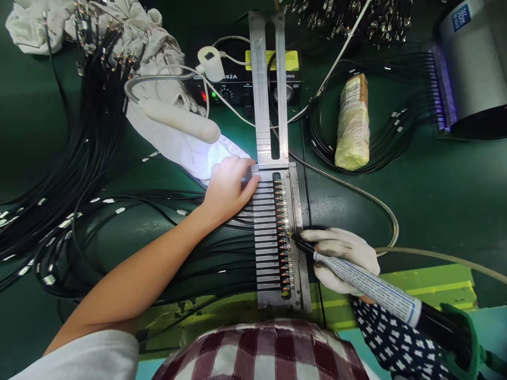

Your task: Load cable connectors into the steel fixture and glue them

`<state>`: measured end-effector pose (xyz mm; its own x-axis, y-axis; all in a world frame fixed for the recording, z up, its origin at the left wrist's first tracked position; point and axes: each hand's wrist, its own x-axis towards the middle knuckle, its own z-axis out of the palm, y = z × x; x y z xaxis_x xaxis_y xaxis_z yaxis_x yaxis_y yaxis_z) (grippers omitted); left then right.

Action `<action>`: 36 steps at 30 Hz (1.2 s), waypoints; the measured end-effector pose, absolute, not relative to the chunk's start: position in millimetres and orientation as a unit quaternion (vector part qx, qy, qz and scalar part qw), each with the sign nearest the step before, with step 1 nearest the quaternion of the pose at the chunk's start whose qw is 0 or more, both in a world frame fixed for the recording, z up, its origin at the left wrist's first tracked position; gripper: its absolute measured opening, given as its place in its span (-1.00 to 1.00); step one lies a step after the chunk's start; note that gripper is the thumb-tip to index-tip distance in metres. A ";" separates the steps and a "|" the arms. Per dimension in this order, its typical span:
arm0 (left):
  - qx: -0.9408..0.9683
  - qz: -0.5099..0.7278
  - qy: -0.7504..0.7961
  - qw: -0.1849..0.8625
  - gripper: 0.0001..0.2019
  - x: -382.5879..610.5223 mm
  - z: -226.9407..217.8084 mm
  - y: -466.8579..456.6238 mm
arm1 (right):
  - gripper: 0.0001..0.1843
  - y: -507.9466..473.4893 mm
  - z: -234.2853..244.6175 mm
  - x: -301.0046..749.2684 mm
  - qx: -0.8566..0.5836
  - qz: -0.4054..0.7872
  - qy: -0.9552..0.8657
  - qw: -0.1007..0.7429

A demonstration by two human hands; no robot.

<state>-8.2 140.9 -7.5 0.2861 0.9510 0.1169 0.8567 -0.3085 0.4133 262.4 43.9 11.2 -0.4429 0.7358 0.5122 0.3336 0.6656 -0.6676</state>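
Observation:
A metal fixture (pixel 298 211) lies on the green mat and clamps a row of several black cables (pixel 222 248), their connector tips lined up in its slot. My left hand (pixel 227 187), bare, rests on the fixture's upper left corner with fingers curled and pressed down. My right hand (pixel 343 258), in a white glove, grips a pen-shaped dispenser tool (pixel 368 285). Its dark tip touches a connector about midway down the row.
A big bundle of black cables (pixel 79 158) spreads over the left. A lit lamp (pixel 178 119) and white cloth lie above my left hand. A control box (pixel 233 87), a wrapped block (pixel 352 124) and a grey UV unit (pixel 471 63) sit at the back.

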 end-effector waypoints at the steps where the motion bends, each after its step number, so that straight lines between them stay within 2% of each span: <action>1: 0.790 0.173 0.572 0.136 -0.74 -8.2 -7.5 140.9 | -0.75 43.7 10.8 262.6 -0.329 0.242 -0.814 0.414; 30: 0.790 0.186 0.569 0.131 -0.74 -7.1 -8.1 140.8 | -0.88 33.3 20.4 259.1 -0.347 0.214 -0.818 0.406; 36: 0.792 0.186 0.566 0.132 -0.73 -7.5 -8.1 141.1 | -0.84 36.4 15.5 260.9 -0.339 0.225 -0.821 0.399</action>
